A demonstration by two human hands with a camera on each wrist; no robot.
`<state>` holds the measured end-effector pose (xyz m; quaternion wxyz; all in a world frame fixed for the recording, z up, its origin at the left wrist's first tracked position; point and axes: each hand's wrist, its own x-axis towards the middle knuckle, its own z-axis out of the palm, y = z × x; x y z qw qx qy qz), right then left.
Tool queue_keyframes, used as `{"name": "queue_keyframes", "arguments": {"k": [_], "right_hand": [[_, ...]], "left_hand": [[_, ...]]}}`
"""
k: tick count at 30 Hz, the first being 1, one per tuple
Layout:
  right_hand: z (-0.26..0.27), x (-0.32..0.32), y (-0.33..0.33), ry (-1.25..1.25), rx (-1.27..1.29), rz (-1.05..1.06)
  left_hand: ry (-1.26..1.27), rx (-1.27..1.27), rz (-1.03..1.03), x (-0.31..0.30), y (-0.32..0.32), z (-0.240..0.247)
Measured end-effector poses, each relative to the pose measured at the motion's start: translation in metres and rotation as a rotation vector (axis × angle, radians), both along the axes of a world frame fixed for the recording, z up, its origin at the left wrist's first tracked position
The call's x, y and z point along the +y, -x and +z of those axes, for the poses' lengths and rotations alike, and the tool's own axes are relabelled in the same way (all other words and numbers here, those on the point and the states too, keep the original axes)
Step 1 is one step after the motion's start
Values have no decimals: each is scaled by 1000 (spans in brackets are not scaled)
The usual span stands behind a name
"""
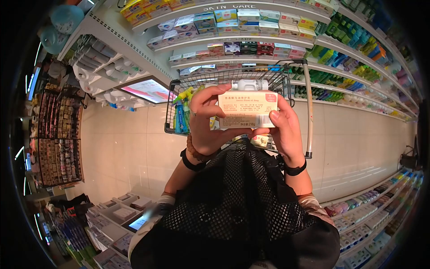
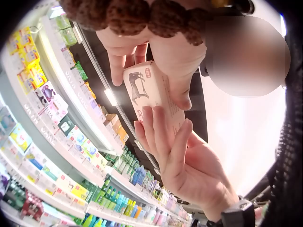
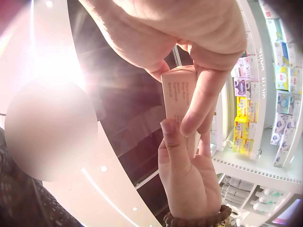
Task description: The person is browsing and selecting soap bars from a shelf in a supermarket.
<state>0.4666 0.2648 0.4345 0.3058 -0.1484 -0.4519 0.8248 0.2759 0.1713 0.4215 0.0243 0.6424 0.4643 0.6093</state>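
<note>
Cardboard box [image 1: 244, 109], cream, rectangular, with a pink corner patch: held up between the fingers of both hands, its printed face with barcode and "218g" turned toward the head camera; a dark horse-like drawing shows on a face in the left wrist view.
Left hand [image 1: 207, 123], with a brown bead bracelet [image 2: 125, 18]: fingers gripping the box's left end, forefinger at the upper edge, thumb along the lower one.
Right hand [image 1: 286, 127], with a black wristband [image 1: 295, 170]: fingers gripping the right end, thumb beside the barcode.
Shopping cart [image 1: 309, 110], black wire with a pale handle bar: below and around the fingers in the head view.
White plastic bottle [image 1: 251, 84]: in the cart, just beyond the fingers.
Green and blue packages [image 1: 180, 117]: in the cart, left of the left fingers.
White shelves lettered "SKIN CARE" [image 1: 230, 7]: beyond the fingers, carrying rows of boxes.
</note>
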Motion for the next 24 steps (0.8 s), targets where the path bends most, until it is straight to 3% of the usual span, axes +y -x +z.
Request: {"name": "queue_keyframes", "arguments": {"k": [6,9,11,13,15,16,17,18,19,20,21,24], "right_hand": [[-8,3,5,34,13,-7],[-21,10,12,30,-61,-1],[-40,21,14,10,-137,8],[-77,36,10,-12,-446,273],[-145,45,25,-87,-752,381],[-146,43,27,-59,-729,370],[-159,48,34,-57,-742,377],[-183,50,42,-113,-891,352],[-211,50,47,-172,-1032,325],[-253,59,64,-305,-1036,242],[-285,69,83,-438,-1038,160],[-295,78,131,-686,-997,64]], "left_hand": [[25,7,18,-1,2,-5],[339,156,44,-10,12,-14],[374,75,79,-14,16,-14],[728,82,-73,-22,25,-48],[792,174,-87,-43,42,-121],[846,214,-69,-53,45,-138],[1132,288,24,-78,52,-161],[1419,371,118,-103,61,-181],[1407,329,114,-113,66,-194],[1707,322,202,-131,76,-191],[1556,200,286,-164,94,-209],[1539,117,388,-185,110,-205]]}}
